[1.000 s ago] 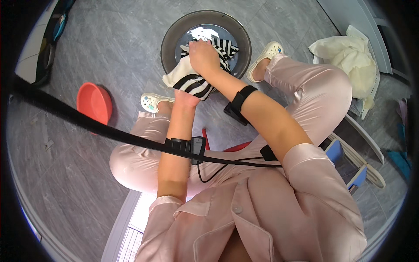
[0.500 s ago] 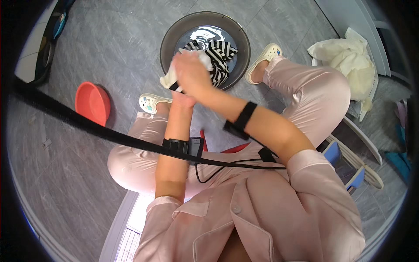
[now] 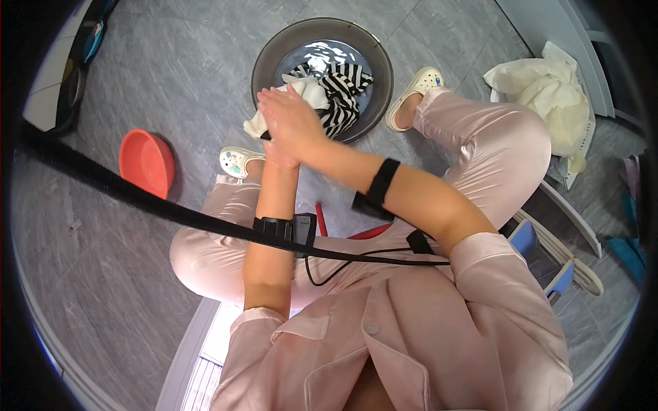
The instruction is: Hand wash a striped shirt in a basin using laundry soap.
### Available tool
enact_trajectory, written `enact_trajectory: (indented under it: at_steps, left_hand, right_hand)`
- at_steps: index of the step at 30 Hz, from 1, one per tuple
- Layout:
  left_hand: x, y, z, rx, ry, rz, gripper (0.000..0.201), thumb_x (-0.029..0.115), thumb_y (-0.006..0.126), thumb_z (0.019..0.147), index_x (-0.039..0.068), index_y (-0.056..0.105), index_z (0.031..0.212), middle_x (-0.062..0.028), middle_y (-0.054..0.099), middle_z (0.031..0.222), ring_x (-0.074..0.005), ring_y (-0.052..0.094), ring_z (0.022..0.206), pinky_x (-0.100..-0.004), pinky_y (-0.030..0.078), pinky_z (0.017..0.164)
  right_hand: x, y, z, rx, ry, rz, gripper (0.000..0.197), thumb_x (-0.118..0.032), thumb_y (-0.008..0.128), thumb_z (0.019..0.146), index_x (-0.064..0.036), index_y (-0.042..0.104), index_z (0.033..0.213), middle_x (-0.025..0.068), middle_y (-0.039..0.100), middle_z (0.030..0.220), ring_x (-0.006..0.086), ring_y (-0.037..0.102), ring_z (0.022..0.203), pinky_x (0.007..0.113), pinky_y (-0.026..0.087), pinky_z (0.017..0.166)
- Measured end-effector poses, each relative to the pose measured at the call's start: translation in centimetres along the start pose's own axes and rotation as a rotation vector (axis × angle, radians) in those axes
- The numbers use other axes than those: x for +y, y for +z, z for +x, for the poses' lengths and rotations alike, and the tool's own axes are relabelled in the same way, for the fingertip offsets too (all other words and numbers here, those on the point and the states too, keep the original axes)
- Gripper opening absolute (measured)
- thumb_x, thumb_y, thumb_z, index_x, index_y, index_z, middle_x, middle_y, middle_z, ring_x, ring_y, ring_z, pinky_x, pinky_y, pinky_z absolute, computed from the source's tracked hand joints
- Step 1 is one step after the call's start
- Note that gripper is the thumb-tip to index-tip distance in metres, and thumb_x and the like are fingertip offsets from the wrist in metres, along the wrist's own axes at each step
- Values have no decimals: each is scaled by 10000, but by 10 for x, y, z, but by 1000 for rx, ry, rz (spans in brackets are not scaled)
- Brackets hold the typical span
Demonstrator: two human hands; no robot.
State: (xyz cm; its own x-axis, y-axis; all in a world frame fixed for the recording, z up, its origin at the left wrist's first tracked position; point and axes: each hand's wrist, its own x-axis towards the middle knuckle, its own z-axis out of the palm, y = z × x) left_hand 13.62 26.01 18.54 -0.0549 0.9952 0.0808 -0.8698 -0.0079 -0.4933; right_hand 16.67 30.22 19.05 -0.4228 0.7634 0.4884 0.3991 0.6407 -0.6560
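Note:
A black-and-white striped garment with a white part [image 3: 343,99] lies partly in the water of a round grey basin [image 3: 269,55]. Its white end comes over the near left rim, bunched up at my hands. My right hand [image 3: 293,122] lies on that white end, fingers stretched out nearly flat and pointing to the far left. Beneath it is my left hand [image 3: 279,152]; only its heel and wrist show, and its fingers are hidden by the right hand and the cloth. Each forearm wears a black strap, and a small dark box sits at the left one.
A red bowl [image 3: 147,163] stands on the grey tiled floor to the left. My feet in cream clogs [image 3: 241,162] flank the basin's near side. On the right lie a crumpled whitish bag [image 3: 541,103] and a blue-and-white rack [image 3: 541,257]. A black strap [image 3: 171,212] crosses the view.
My right hand has slid a little to the left, from a blurred, bent pose to a flatter one over the left hand. The white end of the garment has shifted slightly left.

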Motion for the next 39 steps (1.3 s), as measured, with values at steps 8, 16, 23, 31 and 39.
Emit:
enact_trajectory:
  at_steps: [8, 16, 23, 31, 39]
  left_hand:
    - [14, 5, -2, 552, 6, 613, 470, 379, 421, 885, 58, 459, 1227, -121, 493, 1239, -307, 472, 1114, -447, 373, 960]
    - [35, -3, -5, 436, -44, 485, 462, 379, 437, 884, 62, 457, 1221, -117, 505, 1217, -286, 496, 1081, -419, 407, 927]
    - [45, -12, -18, 480, -137, 537, 473, 380, 451, 880, 54, 446, 1222, -109, 518, 1187, -261, 521, 1034, -389, 446, 877]
    - [53, 4, -8, 570, 116, 741, 481, 382, 440, 880, 47, 443, 1224, -117, 525, 1185, -271, 551, 1003, -400, 466, 856]
    - [35, -3, 20, 614, 158, 1129, 399, 262, 521, 877, 53, 462, 1211, -73, 557, 1151, -197, 552, 1024, -345, 461, 870]
  right_hand:
    - [131, -40, 35, -216, 1536, 1517, 426, -341, 313, 945, -11, 568, 1026, 168, 593, 1010, 250, 576, 834, 380, 449, 725]
    - [141, -49, 23, -417, 1626, 1157, 312, -377, 579, 834, -67, 540, 837, 49, 586, 787, 91, 516, 551, 215, 391, 485]
    - [133, -38, 36, -766, 1419, 1041, 198, -193, 586, 802, -45, 601, 933, 50, 641, 882, 125, 629, 753, 266, 532, 654]
    - [63, -126, 95, -376, 1224, 1349, 149, -142, 603, 777, -47, 605, 892, 3, 601, 784, 71, 533, 623, 188, 345, 461]
    - [-5, -168, 107, -484, 1000, 1436, 176, -166, 616, 791, -60, 596, 929, -28, 600, 801, 17, 529, 655, 161, 341, 471]
